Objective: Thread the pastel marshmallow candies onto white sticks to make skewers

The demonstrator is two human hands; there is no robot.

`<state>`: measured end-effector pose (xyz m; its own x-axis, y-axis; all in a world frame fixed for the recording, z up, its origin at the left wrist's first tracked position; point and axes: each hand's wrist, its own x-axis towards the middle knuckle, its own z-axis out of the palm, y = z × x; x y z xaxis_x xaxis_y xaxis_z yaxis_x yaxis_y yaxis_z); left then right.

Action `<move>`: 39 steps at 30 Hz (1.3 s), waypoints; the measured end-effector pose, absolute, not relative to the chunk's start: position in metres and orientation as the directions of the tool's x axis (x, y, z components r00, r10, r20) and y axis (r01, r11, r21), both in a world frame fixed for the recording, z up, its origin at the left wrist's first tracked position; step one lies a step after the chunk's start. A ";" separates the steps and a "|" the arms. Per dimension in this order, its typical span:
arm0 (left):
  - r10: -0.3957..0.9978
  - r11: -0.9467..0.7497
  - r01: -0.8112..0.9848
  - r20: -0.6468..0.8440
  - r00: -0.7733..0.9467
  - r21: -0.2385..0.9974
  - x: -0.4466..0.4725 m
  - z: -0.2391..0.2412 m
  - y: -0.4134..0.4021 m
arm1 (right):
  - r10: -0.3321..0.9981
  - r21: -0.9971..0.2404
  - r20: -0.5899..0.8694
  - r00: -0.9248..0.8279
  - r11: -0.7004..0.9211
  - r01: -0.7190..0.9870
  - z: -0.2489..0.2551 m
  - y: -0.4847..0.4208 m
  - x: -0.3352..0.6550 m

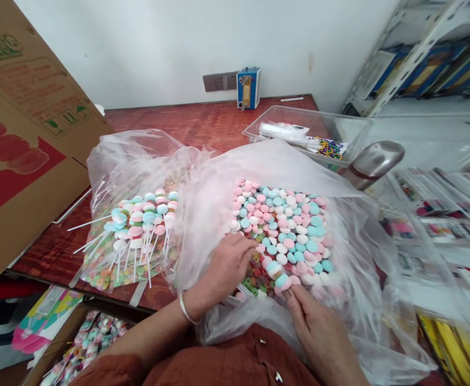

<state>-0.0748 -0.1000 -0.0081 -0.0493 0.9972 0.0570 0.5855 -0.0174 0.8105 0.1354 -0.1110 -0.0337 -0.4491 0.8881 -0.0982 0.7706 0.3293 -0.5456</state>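
Right hand [321, 327]: fingers pinching candy stack [276, 269]. Left hand [230, 262]: finger closure unclear. Apparently assembling; next move calls for alignment.

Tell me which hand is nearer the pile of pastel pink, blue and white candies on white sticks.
Left. The left hand reaches into the cloudy plastic bag, to the right of the pile; the right hand is farther right, holding a pastel candy stack.
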 end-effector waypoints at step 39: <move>0.979 -0.022 0.820 0.178 -0.098 0.573 -0.101 -0.029 -0.115 | 0.789 -0.547 -0.295 -0.539 0.323 0.772 -0.013 -0.088 0.110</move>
<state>-0.1013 -0.1152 -0.0290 -0.0984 0.9791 0.1780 0.8196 -0.0217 0.5726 0.1103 -0.0883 -0.0126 -0.5394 0.7886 -0.2951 0.7720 0.3231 -0.5474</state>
